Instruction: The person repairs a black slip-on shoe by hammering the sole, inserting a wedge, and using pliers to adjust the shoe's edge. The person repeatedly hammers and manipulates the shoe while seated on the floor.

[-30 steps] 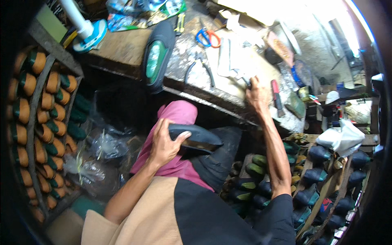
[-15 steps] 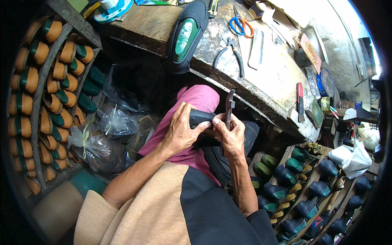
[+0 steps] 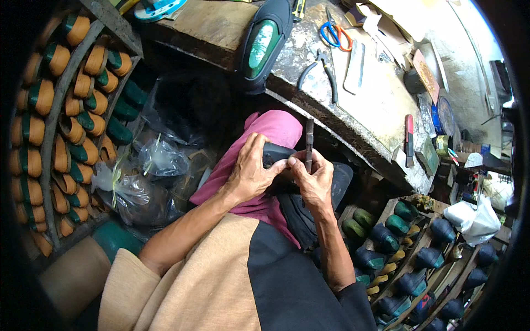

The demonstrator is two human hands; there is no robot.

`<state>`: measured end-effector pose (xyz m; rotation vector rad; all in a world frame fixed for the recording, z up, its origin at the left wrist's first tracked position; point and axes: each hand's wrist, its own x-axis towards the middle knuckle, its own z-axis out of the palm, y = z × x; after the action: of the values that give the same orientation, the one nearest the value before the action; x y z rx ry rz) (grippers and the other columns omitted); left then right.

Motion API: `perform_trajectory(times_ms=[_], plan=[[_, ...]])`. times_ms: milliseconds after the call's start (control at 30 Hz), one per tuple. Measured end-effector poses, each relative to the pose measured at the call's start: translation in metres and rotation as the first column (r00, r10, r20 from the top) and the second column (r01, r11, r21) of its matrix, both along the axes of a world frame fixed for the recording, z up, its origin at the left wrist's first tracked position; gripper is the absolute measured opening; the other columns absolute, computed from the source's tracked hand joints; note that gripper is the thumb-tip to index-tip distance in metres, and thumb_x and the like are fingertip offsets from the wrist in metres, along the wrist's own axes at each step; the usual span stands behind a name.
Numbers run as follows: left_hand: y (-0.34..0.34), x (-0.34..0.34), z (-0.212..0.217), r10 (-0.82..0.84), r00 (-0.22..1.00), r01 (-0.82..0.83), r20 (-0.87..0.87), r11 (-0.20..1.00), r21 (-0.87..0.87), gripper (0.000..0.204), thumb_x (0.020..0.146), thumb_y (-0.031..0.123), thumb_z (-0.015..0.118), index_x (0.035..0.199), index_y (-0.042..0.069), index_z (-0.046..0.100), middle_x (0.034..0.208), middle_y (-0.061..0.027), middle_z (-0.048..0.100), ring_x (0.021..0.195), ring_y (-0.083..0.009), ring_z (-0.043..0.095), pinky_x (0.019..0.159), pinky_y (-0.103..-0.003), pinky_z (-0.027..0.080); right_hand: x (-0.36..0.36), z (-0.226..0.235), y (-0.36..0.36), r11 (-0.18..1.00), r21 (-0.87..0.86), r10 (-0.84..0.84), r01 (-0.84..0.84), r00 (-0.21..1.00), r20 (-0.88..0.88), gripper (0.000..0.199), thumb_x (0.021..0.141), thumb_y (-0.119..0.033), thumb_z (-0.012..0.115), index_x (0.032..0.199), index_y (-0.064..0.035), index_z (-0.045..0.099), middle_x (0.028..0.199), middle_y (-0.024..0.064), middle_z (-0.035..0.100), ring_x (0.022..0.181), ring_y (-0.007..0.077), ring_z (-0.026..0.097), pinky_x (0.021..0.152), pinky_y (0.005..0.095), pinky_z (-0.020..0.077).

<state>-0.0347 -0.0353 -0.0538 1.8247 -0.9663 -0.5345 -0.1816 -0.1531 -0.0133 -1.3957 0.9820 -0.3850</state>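
My left hand (image 3: 251, 174) grips a black shoe upper (image 3: 276, 154) held over a pink cloth (image 3: 270, 129) on my lap. My right hand (image 3: 313, 179) pinches the same shoe at its edge and also holds a narrow dark metal tool (image 3: 309, 144) standing upright between the fingers. Both hands touch each other at the fingertips over the shoe. Most of the shoe is hidden under my hands.
A worn workbench (image 3: 364, 105) ahead carries a black and green shoe (image 3: 264, 45), pliers (image 3: 326, 69), scissors (image 3: 334, 34) and a red-handled tool (image 3: 409, 140). Racks of brown and green shoe forms (image 3: 66, 121) stand left; dark ones (image 3: 408, 248) lower right. Plastic bags (image 3: 149, 176) lie left.
My right hand came down from the workbench with the narrow tool and joined the left hand on the black shoe. The view has tilted downward and closer.
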Motion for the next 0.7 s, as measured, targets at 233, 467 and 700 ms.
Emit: perform_trajectory(times_ms=[233, 467, 700], plan=[[-0.002, 0.006, 0.004, -0.01, 1.0, 0.01, 0.025, 1.0, 0.002, 0.054, 0.091, 0.03, 0.097, 0.115, -0.002, 0.061, 0.106, -0.022, 0.064, 0.099, -0.0405, 0.068, 0.089, -0.049, 0.055, -0.022, 0.012, 0.023, 0.984, 0.175, -0.069, 0.024, 0.964, 0.256, 0.036, 0.111, -0.013, 0.076, 0.136, 0.0056, 0.059, 0.109, 0.0161, 0.079, 0.079, 0.0197, 0.077, 0.067, 0.0291, 0.061], [-0.003, 0.008, 0.009, -0.029, 0.996, 0.028, 0.08, 0.999, 0.02, 0.058, 0.092, 0.038, 0.097, 0.113, -0.002, 0.061, 0.101, -0.0214, 0.063, 0.092, -0.039, 0.066, 0.085, -0.049, 0.055, -0.033, 0.031, 0.103, 0.923, -0.312, -0.146, 0.224, 0.956, 0.255, 0.039, 0.117, -0.003, 0.058, 0.152, 0.0069, 0.044, 0.094, 0.01, 0.068, 0.067, 0.0138, 0.066, 0.061, 0.0308, 0.054], [0.0, 0.013, 0.01, -0.099, 0.994, 0.094, 0.046, 0.991, 0.095, 0.063, 0.093, 0.044, 0.096, 0.12, -0.001, 0.062, 0.105, -0.0202, 0.067, 0.096, -0.0357, 0.069, 0.089, -0.047, 0.057, -0.021, 0.035, 0.083, 0.887, -0.462, 0.019, -0.019, 1.0, -0.003, 0.041, 0.112, 0.003, 0.061, 0.151, 0.0103, 0.047, 0.083, 0.0243, 0.066, 0.064, 0.0404, 0.07, 0.058, 0.0468, 0.0535]])
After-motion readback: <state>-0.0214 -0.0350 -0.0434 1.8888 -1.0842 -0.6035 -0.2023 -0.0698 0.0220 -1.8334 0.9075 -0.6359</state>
